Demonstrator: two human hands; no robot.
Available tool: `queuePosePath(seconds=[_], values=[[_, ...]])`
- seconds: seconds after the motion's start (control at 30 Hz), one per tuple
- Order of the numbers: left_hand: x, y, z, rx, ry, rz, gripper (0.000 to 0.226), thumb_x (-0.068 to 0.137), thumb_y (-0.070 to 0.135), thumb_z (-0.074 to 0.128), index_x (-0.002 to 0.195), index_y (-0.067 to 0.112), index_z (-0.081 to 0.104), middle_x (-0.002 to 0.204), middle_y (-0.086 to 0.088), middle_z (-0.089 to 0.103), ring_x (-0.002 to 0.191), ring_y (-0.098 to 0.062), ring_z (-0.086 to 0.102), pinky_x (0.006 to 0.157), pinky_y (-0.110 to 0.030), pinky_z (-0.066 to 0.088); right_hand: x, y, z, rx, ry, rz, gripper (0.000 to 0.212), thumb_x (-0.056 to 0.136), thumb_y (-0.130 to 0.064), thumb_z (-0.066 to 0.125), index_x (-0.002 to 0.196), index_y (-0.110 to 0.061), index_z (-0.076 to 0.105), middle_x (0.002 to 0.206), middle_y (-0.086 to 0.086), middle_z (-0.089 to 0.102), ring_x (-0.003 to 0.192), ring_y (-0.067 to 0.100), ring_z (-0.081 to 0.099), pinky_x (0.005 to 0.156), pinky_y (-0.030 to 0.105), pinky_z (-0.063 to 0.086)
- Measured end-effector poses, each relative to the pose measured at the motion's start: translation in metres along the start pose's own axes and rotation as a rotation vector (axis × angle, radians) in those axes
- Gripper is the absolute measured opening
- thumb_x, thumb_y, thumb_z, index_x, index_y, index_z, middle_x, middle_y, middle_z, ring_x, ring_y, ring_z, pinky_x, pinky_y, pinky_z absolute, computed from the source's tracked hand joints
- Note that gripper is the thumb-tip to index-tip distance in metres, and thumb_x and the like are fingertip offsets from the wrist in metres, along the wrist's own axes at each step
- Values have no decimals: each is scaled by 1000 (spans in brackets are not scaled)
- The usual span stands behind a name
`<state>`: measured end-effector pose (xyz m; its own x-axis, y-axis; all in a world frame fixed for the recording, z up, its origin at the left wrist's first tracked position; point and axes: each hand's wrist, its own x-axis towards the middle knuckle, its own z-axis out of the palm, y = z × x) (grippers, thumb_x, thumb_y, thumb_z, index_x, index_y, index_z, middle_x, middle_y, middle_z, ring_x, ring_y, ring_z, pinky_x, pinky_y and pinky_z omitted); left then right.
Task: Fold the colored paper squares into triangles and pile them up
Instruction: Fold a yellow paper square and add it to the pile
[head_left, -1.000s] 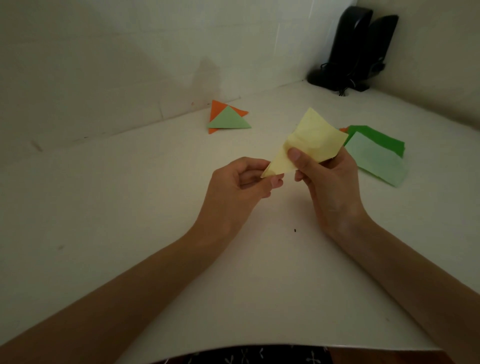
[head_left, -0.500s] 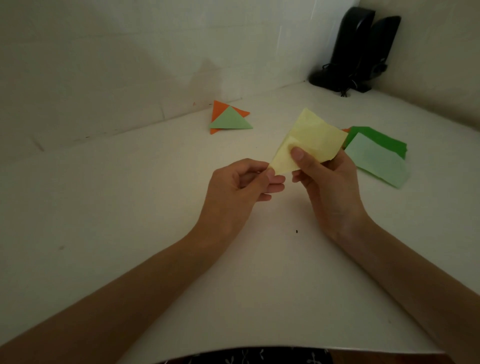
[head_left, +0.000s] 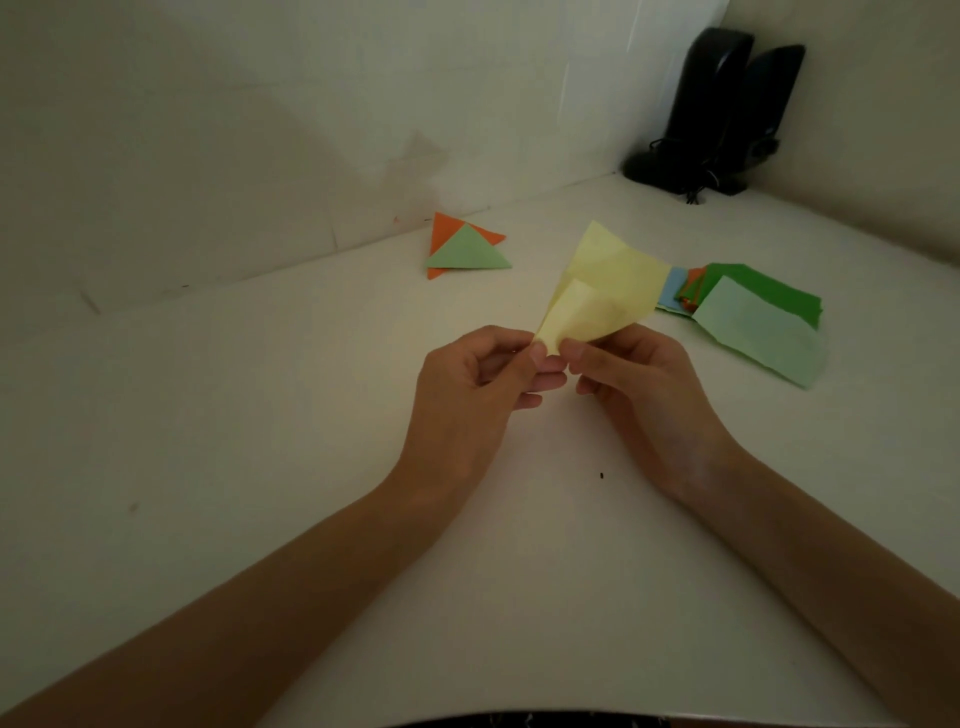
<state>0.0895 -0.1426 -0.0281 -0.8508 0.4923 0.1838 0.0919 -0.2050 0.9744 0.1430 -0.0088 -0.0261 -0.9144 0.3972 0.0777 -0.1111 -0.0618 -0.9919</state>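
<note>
Yellow paper square (head_left: 613, 270) is hanging above the worktop (head_left: 260, 415) because the left hand (head_left: 467, 384) and the right hand (head_left: 644, 384) are pinching its near corners between their fingers (head_left: 574, 351), apparently matching them before creasing.

White table (head_left: 260, 415), set into a corner. Pale wall (head_left: 234, 130) behind it, bearing a faint brownish stain (head_left: 415, 161). Pair of black speakers (head_left: 711, 104), upright, side by side in the far right corner (dark cable (head_left: 698, 189) bunched at their bases). One small dark speck (head_left: 601, 475) on the tabletop. Dark patterned fabric (head_left: 524, 721) at the near edge.
</note>
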Motion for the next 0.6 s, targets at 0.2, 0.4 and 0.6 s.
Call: queuePosePath(seconds=[0.2,0.4,0.6], values=[[0,0,0,-2,-4,6,9,90,4,57,89,10,63,69,4,72,71,-12,71,63,-20,55,0,0,1,4,9,5,12,81,-3,63,85,-13,67,74,-7,68,68,5,56,69,26,40],[0,0,0,-2,-8,-14,9,90,4,56,90,9,64,70,3,72,72,-12,71,63,-20,55,0,-1,1,-5,37,6,13,81,-3,64,81,-14,68,72,-8,69,65,3,56,68,25,39],[-1,1,0,-17,-50,-33,12,91,1,53,91,8,63,72,3,72,74,-14,71,65,-21,55,0,-1,1,59,22,11,2,73,-20,71,72,-19,72,72,0,64,68,11,53,67,27,40]])
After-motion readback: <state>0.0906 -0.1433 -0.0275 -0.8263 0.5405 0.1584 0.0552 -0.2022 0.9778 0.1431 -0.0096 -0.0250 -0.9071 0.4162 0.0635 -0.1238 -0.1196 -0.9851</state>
